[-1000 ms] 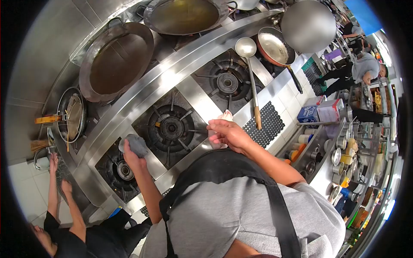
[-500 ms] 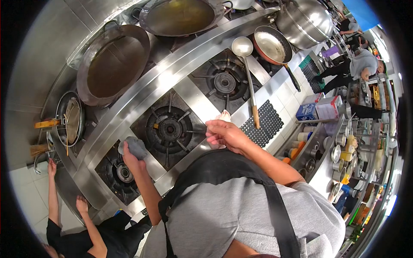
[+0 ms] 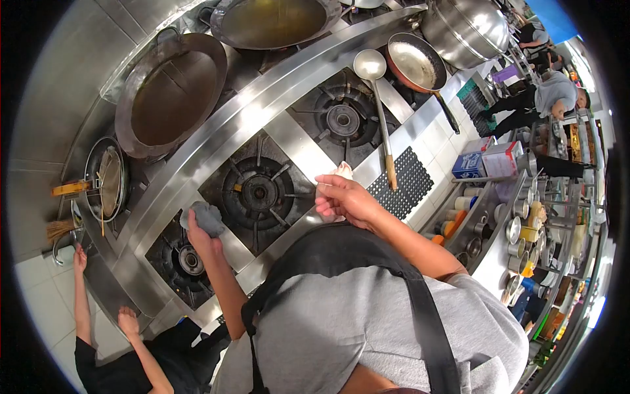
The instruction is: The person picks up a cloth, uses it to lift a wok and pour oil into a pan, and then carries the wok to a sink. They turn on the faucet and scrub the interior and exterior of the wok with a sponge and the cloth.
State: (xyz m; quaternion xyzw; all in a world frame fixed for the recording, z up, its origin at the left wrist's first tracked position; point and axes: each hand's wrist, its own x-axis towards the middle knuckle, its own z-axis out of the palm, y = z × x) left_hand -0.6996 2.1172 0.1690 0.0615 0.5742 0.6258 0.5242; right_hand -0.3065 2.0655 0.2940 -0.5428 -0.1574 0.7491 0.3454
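Note:
My left hand (image 3: 205, 241) is closed around a bunched grey cloth (image 3: 207, 220), over the stove between the small burner (image 3: 190, 261) and the large middle burner (image 3: 259, 190). At the stove's front edge, close to my body, my right hand (image 3: 351, 200) has its fingers curled in and the thumb against them. A crumpled pale pinkish-white thing (image 3: 344, 170) shows just behind this hand. Whether the fingers grip it is hidden. A long-handled ladle (image 3: 371, 65) lies to the right, its wooden handle reaching past the front edge.
Two large woks, one dark (image 3: 174, 98) and one with yellowish liquid (image 3: 269, 23), stand along the back. A frying pan (image 3: 413, 62) and a big steel pot (image 3: 466, 29) are at far right. At lower left are a co-worker's arms (image 3: 147, 358). Shelves (image 3: 489, 243) hold containers.
My hands stay nearly in place, the left still with the grey cloth. The view shifts slightly. The co-worker's nearer hand moves down a little and its fingers look more open.

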